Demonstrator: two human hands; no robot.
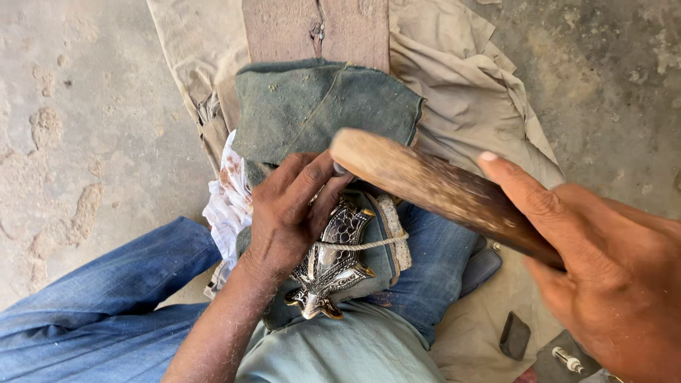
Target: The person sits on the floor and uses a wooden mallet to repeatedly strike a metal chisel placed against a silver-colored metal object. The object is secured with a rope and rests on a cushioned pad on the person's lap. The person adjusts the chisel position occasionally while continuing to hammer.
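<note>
Rough concrete floor (pixel 85 128) fills the background, with a tan cloth (pixel 468 92) spread over it and a wooden plank (pixel 316 28) at the far centre. From my remote view, the person sits with jeans-clad legs (pixel 106 298) folded near the camera.

Work piece: a silver ornament (pixel 330 259) with scale-pattern engraving and gold tips lies on a green pad (pixel 312 106) across the lap. A thin cord (pixel 369 243) crosses the ornament's middle. A white patterned rag (pixel 227 202) sits just left of the pad.

Left hand (pixel 291 213): fingers curled down onto the ornament's far end, pinching a small dark tool (pixel 340 169) whose tip is hidden; I cannot tell its kind.

Right hand (pixel 610 269): clenched around the near end of a wooden mallet (pixel 433 188), thumb extended along the shaft. The mallet runs from right to centre, its pale blunt end just above the left fingers. The shaft is motion-blurred.

Near right, on the cloth: a dark block (pixel 514 335) and a small metal bit (pixel 567 358), well apart from both hands.
</note>
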